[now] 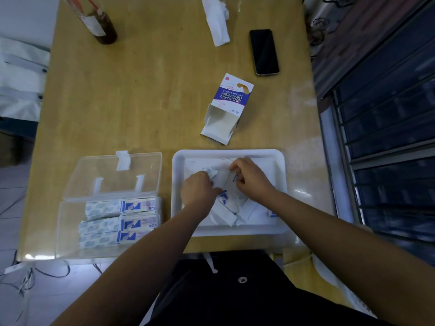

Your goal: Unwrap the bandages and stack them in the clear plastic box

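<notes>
Both hands work over the white tray [280, 158], which holds a pile of white paper wrappers [229, 211]. My left hand [199, 188] grips a crumpled white wrapper scrap [213, 172]. My right hand [250, 177] pinches a wrapped bandage [227, 180] between the two hands. To the left stands the clear plastic box [70, 222], lid open, with rows of bandages [117, 220] stacked inside.
An opened blue and white bandage carton [227, 108] lies beyond the tray. Farther back are a black phone [264, 51], a crumpled white tissue [216, 20] and a dark bottle [98, 22]. The wooden table ends at a barred window on the right.
</notes>
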The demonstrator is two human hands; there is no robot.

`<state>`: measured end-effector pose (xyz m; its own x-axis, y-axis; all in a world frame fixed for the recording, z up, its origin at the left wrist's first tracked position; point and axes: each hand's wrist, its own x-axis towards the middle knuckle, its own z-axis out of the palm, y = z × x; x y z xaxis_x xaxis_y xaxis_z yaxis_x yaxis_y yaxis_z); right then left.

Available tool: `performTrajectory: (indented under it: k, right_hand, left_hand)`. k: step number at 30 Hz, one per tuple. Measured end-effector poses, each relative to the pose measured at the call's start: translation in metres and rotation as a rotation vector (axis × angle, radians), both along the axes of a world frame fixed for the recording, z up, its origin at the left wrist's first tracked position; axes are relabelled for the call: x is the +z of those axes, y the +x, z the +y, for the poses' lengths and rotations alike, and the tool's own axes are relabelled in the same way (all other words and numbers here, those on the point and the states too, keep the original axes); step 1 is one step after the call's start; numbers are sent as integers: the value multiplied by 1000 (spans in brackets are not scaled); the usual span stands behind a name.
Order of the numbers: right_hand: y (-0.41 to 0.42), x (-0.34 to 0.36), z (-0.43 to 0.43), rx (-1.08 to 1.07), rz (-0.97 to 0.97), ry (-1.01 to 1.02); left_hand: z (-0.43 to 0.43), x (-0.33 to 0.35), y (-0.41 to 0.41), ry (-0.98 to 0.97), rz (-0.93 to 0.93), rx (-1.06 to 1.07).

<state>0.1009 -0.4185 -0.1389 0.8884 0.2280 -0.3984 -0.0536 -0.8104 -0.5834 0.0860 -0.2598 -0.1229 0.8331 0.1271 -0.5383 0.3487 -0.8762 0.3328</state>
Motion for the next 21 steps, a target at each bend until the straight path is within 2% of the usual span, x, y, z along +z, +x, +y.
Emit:
performTrajectory:
  k: [6, 9, 13, 17, 21]
  right_hand:
    - [-3, 5, -7, -95, 8, -10]
    - [-1, 9, -11, -119, -41, -36]
    - [6, 16, 4, -17, -115, -43]
    - [4, 13, 30, 199, -10, -85]
    - [1, 6, 31, 140, 34, -167]
  left_hand:
    - [-5, -1, -1, -32, 35, 55]
    - [-3, -1, -5, -42, -15, 44]
    - [15, 0, -6, -80, -85, 119]
    - [30, 0, -5, -118, -132, 121]
    - [26, -5, 1, -225, -112, 10]
